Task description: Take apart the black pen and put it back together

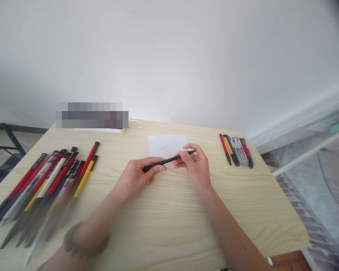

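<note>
Between my two hands a black pen is held at a slant over the table. My left hand is closed around its lower left end. The fingers of my right hand pinch the pen near its upper right, tapered end. Just behind the pen lies a white sheet of paper with faint scribbled marks, partly covered by my hands. To the left is a loose pile of pens with red, yellow, white and clear barrels. On the right, several pens lie side by side in a row.
The light wood table stands against a white wall. At its back left is a white-edged object, mostly blurred out, with a thin white cord. A dark metal frame stands beyond the left edge.
</note>
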